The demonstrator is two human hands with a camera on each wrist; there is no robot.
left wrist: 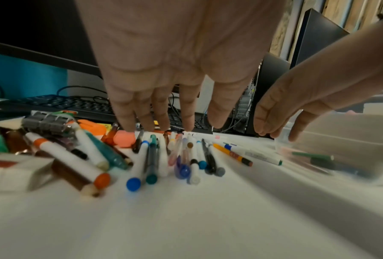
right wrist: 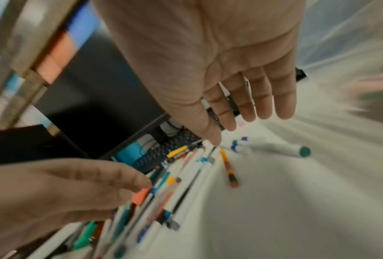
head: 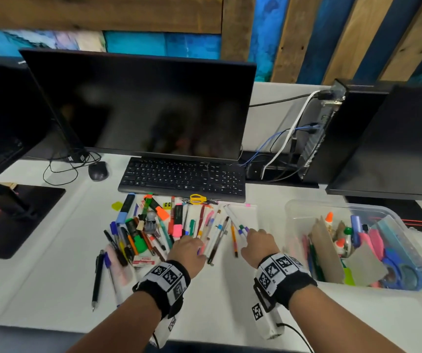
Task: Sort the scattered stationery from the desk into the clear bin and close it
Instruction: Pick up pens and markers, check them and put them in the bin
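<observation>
Both hands, left hand (head: pixel 188 248) and right hand (head: pixel 258 244), reach over scattered pens (head: pixel 212 230); clear bin (head: pixel 304 208) (partly filled) sits right.

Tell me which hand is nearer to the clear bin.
Right. The right hand hovers over the white markers, just left of the clear bin. The left hand is farther left, over the pen pile.

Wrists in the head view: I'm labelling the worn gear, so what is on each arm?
Each bare forearm wears a black wristband: left wristband, right wristband. Both carry white panels printed with square black-and-white marker codes. A thin black cable trails from the right one. No sleeves or gloves.
</observation>
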